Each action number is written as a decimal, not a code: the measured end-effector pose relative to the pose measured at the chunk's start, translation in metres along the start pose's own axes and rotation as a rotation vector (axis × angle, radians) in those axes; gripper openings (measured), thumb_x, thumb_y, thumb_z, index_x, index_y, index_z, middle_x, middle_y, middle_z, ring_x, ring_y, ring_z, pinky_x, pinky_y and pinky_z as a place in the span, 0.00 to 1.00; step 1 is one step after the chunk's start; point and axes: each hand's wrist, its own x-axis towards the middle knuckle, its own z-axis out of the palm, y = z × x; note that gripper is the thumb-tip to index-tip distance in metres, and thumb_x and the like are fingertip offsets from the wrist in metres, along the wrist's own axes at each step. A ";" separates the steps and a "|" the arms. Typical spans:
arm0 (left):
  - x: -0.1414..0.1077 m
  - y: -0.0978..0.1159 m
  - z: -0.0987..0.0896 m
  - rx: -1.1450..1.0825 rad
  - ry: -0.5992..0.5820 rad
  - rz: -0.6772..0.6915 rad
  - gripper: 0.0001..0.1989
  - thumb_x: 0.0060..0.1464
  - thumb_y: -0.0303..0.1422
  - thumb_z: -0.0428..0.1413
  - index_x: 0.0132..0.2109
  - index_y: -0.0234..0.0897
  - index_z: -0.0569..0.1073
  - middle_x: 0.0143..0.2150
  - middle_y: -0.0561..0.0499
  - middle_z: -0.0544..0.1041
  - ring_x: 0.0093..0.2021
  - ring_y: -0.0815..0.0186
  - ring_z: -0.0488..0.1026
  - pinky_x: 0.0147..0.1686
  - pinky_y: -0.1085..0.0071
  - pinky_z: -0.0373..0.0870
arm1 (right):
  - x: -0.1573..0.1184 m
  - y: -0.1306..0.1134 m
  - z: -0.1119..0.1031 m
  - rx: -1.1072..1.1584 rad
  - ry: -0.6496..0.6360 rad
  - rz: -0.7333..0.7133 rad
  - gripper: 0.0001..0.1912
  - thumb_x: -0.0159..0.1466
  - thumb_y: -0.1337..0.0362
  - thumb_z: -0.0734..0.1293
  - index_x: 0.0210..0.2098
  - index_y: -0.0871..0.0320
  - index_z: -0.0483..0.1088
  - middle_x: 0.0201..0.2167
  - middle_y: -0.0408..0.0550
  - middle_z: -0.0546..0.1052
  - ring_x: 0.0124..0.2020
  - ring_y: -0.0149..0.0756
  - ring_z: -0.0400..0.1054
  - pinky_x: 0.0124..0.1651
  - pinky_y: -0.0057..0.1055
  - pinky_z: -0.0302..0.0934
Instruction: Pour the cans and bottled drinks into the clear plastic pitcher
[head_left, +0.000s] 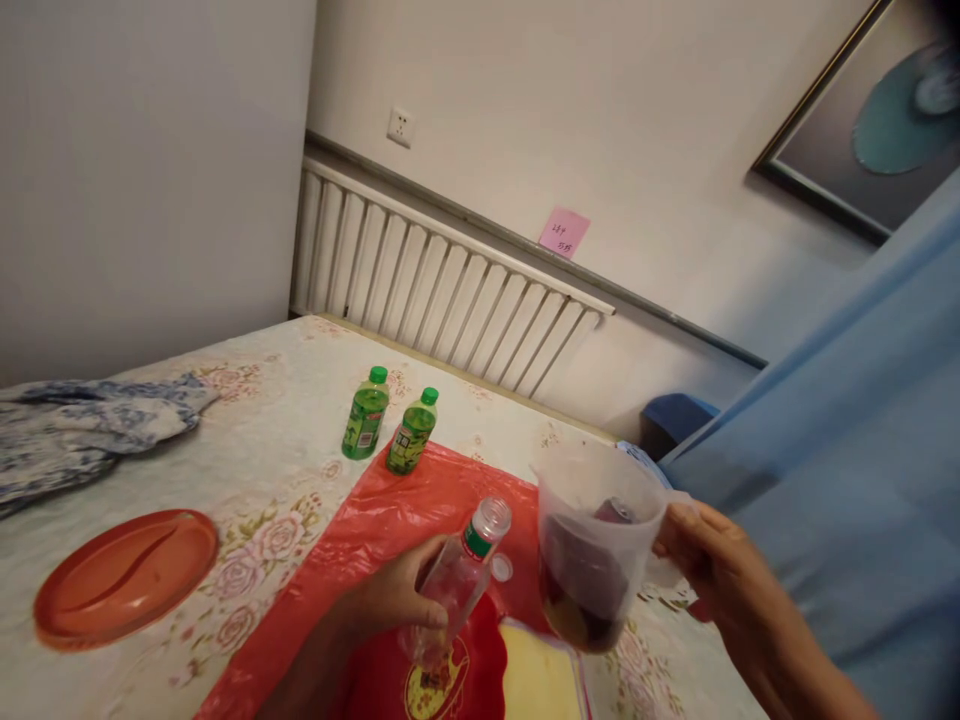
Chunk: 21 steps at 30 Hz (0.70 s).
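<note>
Surrounding the clear bottle (capless): pitcher, white cap, green bottles.

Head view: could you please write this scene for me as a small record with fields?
Left hand: holds an uncapped clear bottle, tilted
Right hand: holds a translucent pitcher with dark contents
Surface: red plastic sheet on flowered tablecloth
Upright: two capped green bottles
Left side: orange dish, patterned cloth
Behind: white radiator

Writing too small to read
The pink note bears two handwritten lines; both green bottles wear printed labels, one with a barcode.
</note>
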 end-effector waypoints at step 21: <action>0.003 -0.002 0.002 0.028 -0.067 -0.053 0.35 0.34 0.24 0.63 0.54 0.44 0.72 0.47 0.54 0.78 0.48 0.57 0.72 0.45 0.67 0.68 | -0.024 -0.008 -0.027 -0.091 -0.139 0.126 0.27 0.51 0.39 0.74 0.19 0.58 0.68 0.16 0.35 0.51 0.21 0.26 0.40 0.27 0.29 0.35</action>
